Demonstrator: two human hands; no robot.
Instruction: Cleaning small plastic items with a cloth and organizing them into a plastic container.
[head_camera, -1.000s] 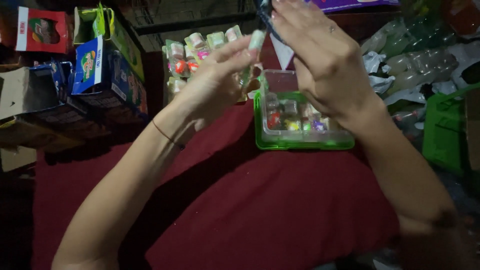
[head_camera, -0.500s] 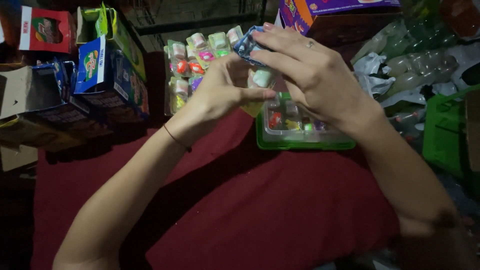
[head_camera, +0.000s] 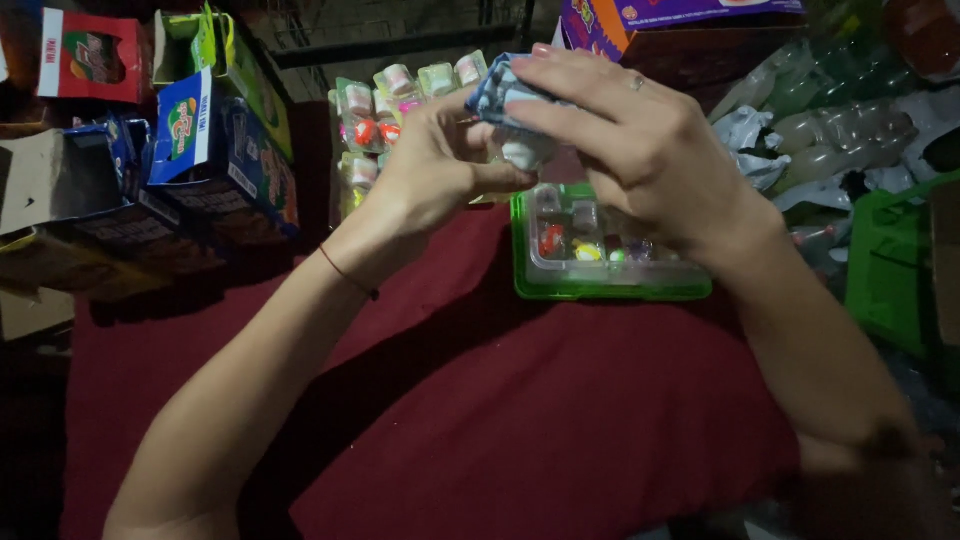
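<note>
Matt red cloth (head_camera: 480, 400) covered the work surface, soft-looking and slightly creased. The tray (head_camera: 600, 290) was glossy green plastic under a clear, shiny plastic cover. The small cups (head_camera: 400, 85) behind it were translucent plastic with smooth sealed tops. The boxes (head_camera: 210, 140) at left were printed cardboard, partly glossy. The item (head_camera: 505, 95) held by both hands appeared to be crinkled blue-and-white wrapping.

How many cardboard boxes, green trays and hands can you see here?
Cardboard boxes: 5, namely the red box, green box, blue box, brown box and purple box.
Green trays: 1, the green tray.
Hands: 2, the left hand and right hand, both on a small wrapped item.
Total: 8.
</note>
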